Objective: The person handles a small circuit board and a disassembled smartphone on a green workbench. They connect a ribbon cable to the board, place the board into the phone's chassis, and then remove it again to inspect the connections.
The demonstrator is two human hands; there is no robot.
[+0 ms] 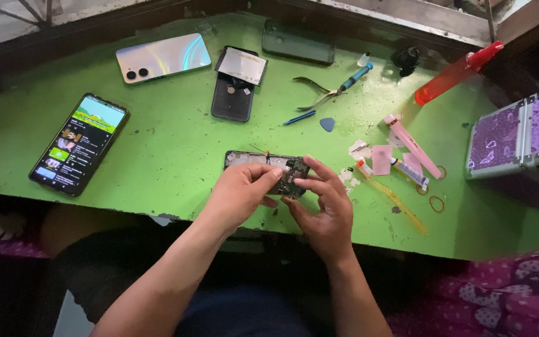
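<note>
Green bench [169, 156] fills the view, near edge chipped; purple case [519, 134] at its right edge; lit phone [79, 143] lies far left, pale phone [163, 57] near the back edge, open bare green between them; opened phone [263, 163] lies mid-bench just inside the near edge; left hand [241, 193] grip pinches its right end; right hand [325, 209] grip pinches the same end from the right; yellow toothbrush [394, 196] just right of the hands; blue pick [327, 124] beyond, apart.
</note>
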